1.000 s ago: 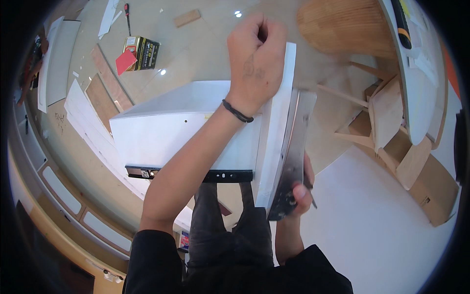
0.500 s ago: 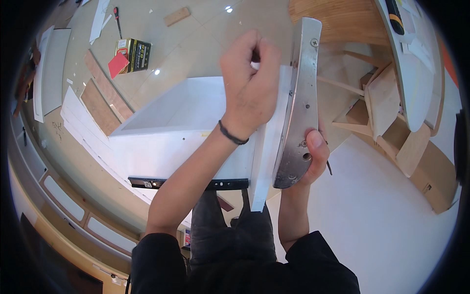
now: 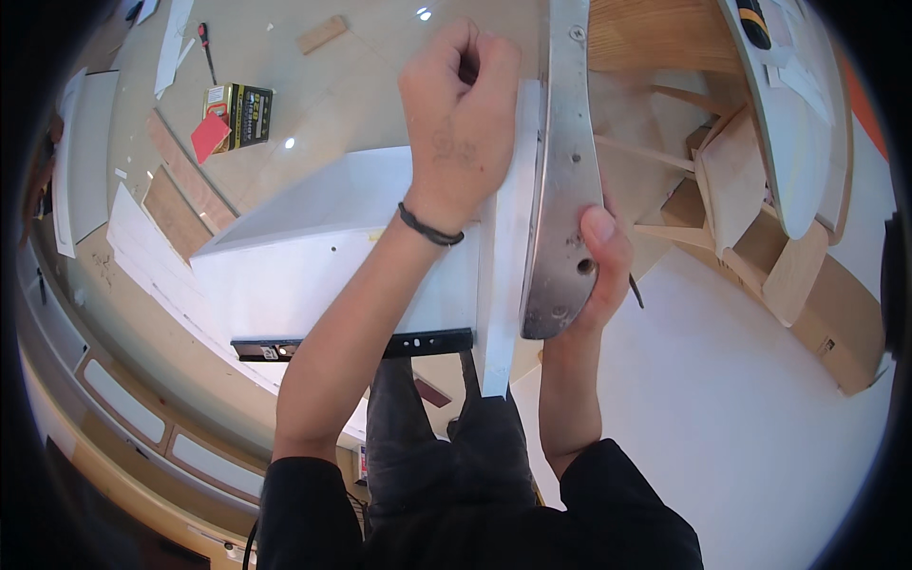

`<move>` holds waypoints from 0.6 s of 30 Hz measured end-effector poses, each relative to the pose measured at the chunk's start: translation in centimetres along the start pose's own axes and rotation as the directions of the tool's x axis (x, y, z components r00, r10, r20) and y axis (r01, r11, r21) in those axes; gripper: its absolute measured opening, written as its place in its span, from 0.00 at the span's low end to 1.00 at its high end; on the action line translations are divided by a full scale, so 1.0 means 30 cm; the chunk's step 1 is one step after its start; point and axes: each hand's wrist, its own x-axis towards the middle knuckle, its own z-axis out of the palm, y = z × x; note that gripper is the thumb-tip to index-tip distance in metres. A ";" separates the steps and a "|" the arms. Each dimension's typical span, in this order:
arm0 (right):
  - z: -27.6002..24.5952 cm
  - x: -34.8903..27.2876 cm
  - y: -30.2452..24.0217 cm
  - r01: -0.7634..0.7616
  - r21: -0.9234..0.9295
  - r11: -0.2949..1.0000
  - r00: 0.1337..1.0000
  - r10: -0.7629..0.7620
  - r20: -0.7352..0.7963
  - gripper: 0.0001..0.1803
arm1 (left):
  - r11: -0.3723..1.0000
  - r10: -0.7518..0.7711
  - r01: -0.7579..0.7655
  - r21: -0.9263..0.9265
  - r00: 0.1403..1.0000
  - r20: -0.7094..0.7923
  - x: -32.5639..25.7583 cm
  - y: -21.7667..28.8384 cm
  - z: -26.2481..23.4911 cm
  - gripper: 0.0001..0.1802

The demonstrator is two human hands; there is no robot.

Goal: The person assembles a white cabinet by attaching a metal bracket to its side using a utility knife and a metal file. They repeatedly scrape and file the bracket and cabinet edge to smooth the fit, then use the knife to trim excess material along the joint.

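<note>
A white drawer-like box is in front of my legs, with a black drawer slide along its near side. At its right end stands a long white panel. My left hand is closed above the box beside this panel; its fingertips are hidden, so what it holds cannot be made out. My right hand grips a long curved grey metal piece with screws and holes, thumb on its face. The metal piece runs along the panel's right side. A thin dark tip sticks out behind my right hand.
On the floor at the far left are a tin with a red card, a screwdriver and wood strips. To the right stand pale wooden parts, a brown carton and a large white sheet.
Both hands and the metal piece have moved slightly away from me, up in the picture. The view has also shifted a little, so the box appears further left. Both hands stay closed.
</note>
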 end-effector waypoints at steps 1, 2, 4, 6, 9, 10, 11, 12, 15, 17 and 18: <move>0.007 -0.004 -0.004 0.007 0.076 0.997 0.999 -0.011 0.053 0.51 | 0.999 0.046 -0.046 -0.016 0.999 0.001 0.010 0.003 0.000 0.19; 0.007 -0.006 -0.007 0.013 -0.005 1.000 1.000 -0.013 0.028 0.51 | 1.000 0.015 -0.015 0.002 1.000 0.000 0.015 0.006 0.002 0.19; 0.019 -0.077 0.000 0.054 -0.016 0.998 0.997 -0.053 0.056 0.51 | 0.999 0.024 -0.024 0.030 1.000 0.001 0.030 0.005 0.005 0.19; 0.025 -0.126 0.002 0.003 0.016 1.000 0.999 -0.004 0.037 0.51 | 0.999 -0.037 0.037 -0.036 0.999 0.003 0.027 0.002 0.007 0.19; 0.025 -0.109 -0.001 -0.009 -0.003 1.000 1.000 0.009 0.013 0.51 | 1.000 0.006 -0.006 -0.012 1.000 0.003 0.013 -0.006 0.003 0.20; 0.022 -0.068 -0.004 0.034 -0.014 0.999 0.999 -0.033 0.030 0.51 | 0.998 0.055 -0.055 0.012 0.998 0.004 0.015 -0.008 0.000 0.20; 0.018 -0.022 -0.006 0.053 -0.037 0.998 0.998 -0.051 0.035 0.50 | 0.999 0.043 -0.043 0.011 0.999 0.003 0.016 -0.008 -0.002 0.20; 0.017 0.006 -0.006 0.024 -0.035 0.999 1.000 -0.024 0.020 0.50 | 1.000 0.024 -0.024 0.010 1.000 -0.001 0.018 -0.008 -0.004 0.20; 0.015 0.006 -0.012 0.038 -0.061 0.997 0.999 -0.036 0.035 0.51 | 0.999 -0.031 0.031 -0.014 0.999 -0.006 0.027 -0.001 0.001 0.21; 0.020 -0.047 -0.014 0.065 -0.085 0.994 0.996 -0.059 0.062 0.52 | 0.998 -0.057 0.057 -0.017 0.998 0.002 0.030 0.005 0.008 0.21; 0.021 -0.071 -0.016 0.072 -0.086 0.994 0.994 -0.064 0.089 0.52 | 0.998 -0.070 0.070 -0.009 0.998 -0.004 0.026 0.007 0.011 0.21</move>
